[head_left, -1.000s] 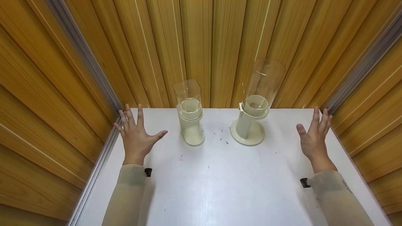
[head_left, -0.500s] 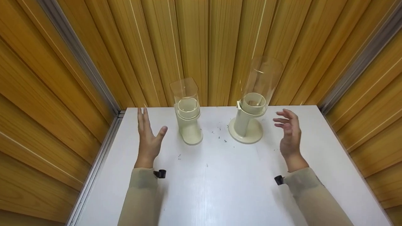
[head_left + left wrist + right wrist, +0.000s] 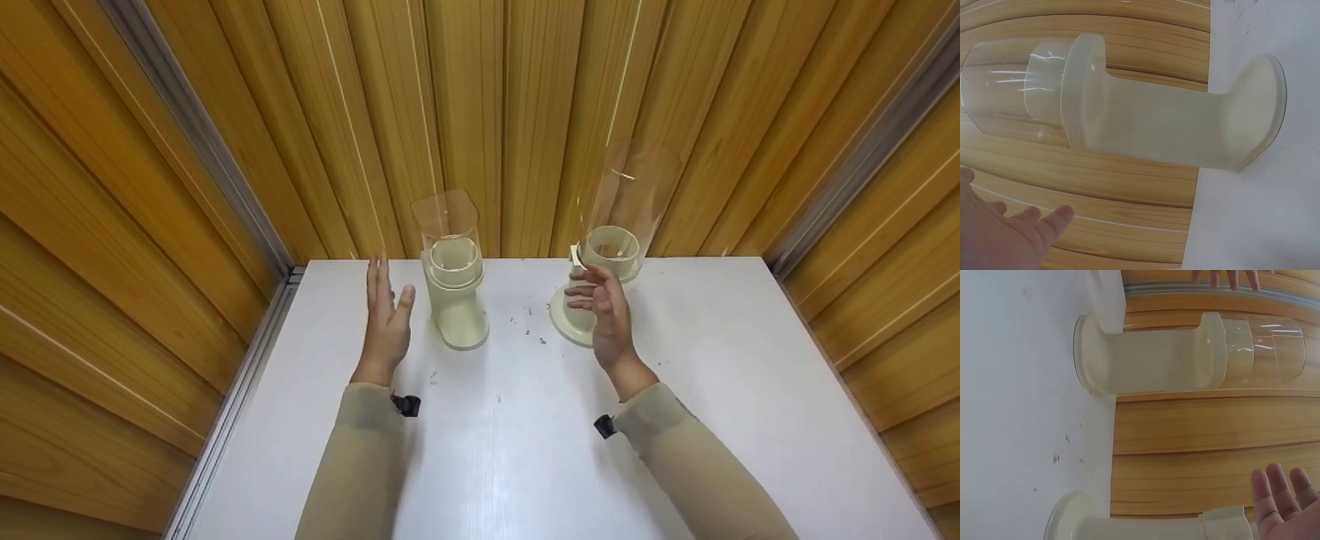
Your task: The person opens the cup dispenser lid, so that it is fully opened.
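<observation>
Two cream plastic stands, each with a ring at the top and a clear tube rising from it, stand upright near the table's back edge. The left stand (image 3: pixel 459 319) has a shorter clear tube (image 3: pixel 446 214) with a slanted rim. The right stand (image 3: pixel 570 322) has a round base and a taller tube (image 3: pixel 637 176). My left hand (image 3: pixel 386 326) is raised just left of the left stand, fingers straight, apart from it. My right hand (image 3: pixel 613 322) hovers before the right stand, fingers loosely bent, hiding part of its column. In the right wrist view, the right hand (image 3: pixel 1289 500) holds nothing.
The white table (image 3: pixel 480 450) carries small dark specks (image 3: pixel 527 330) between the stands. Wood-look panels (image 3: pixel 480 112) close off the back and both sides, with grey metal rails (image 3: pixel 199 127) at the corners. A small black camera (image 3: pixel 407 406) sits at the left wrist.
Both hands have moved inward, the right one much farther, from the table's right side to the right stand. The spread fingers have drawn together. The stands have stayed in place.
</observation>
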### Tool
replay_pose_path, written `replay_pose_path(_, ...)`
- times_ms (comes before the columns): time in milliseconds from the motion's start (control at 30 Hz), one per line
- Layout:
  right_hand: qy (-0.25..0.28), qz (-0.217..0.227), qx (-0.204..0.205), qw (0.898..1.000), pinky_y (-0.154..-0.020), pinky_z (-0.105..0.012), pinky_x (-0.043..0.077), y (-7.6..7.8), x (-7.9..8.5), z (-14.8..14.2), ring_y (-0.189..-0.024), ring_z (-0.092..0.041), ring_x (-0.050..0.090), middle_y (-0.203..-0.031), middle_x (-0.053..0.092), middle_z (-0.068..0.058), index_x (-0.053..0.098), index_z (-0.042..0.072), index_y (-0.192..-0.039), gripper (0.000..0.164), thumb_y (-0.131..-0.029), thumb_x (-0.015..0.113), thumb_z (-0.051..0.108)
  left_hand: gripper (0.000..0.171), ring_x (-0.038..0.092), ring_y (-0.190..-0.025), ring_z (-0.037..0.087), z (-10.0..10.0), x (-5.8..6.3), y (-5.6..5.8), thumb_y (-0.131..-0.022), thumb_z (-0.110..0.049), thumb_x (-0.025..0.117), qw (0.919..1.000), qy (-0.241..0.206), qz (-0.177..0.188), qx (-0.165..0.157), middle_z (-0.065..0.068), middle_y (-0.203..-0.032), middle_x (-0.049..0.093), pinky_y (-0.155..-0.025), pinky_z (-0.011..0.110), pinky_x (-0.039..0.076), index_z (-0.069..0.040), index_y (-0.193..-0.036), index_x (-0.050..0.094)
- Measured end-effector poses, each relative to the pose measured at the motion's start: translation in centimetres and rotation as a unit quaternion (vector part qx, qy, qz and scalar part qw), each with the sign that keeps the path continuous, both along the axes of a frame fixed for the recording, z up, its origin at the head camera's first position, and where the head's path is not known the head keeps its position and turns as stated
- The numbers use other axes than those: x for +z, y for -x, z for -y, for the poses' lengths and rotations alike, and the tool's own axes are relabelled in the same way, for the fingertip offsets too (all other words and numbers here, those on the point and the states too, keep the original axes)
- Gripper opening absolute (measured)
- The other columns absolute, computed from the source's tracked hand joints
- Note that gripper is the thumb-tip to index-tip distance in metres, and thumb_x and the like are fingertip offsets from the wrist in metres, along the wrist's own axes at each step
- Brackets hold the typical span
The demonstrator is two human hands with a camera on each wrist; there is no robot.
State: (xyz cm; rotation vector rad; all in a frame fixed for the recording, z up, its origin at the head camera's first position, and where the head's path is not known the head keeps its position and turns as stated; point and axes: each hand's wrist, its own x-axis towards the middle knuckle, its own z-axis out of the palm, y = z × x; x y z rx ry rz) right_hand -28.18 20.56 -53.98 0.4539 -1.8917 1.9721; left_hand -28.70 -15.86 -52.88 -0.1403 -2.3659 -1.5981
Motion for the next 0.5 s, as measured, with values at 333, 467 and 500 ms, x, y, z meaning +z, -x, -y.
replay_pose_path(333, -0.010, 0.047, 0.033, 0.998, -0.103, -0.037, 0.062, 1.1, 0.5, 3.4, -0.132, -0.042, 0.064, -0.147, 0.059, -0.026, 0.051, 0.009, -0.156, 0.068, -0.112, 0.043, 0.060, 0.074, 0.007, -0.180, 0.036, -0.1, -0.5, 2.0, -0.120, -0.046, 0.042, 0.9993, -0.031, 0.012, -0.017, 0.007, -0.193, 0.002, -0.144, 0.064, 0.022, -0.022, -0.184, 0.011)
replay_pose_path(467, -0.008, 0.065, 0.038, 0.997, -0.105, -0.042, 0.062, 1.6, 0.9, 4.7, -0.132, -0.041, 0.064, -0.147, 0.059, -0.029, 0.051, 0.004, -0.155, 0.060, -0.111, 0.038, 0.043, 0.073, 0.011, -0.179, 0.038, -0.1, -0.4, 2.5, -0.120, -0.048, 0.041, 0.9987, -0.040, 0.028, -0.015, 0.009, -0.193, 0.005, -0.143, 0.067, 0.022, -0.023, -0.183, 0.014)
replay_pose_path(500, -0.007, 0.068, 0.039, 0.997, -0.105, -0.043, 0.062, 1.7, 1.0, 5.0, -0.132, -0.039, 0.065, -0.147, 0.059, -0.029, 0.051, 0.004, -0.155, 0.060, -0.111, 0.038, 0.042, 0.073, 0.011, -0.179, 0.039, -0.1, -0.4, 2.6, -0.120, -0.049, 0.041, 0.9985, -0.042, 0.034, -0.014, 0.010, -0.193, 0.006, -0.143, 0.068, 0.022, -0.023, -0.183, 0.015)
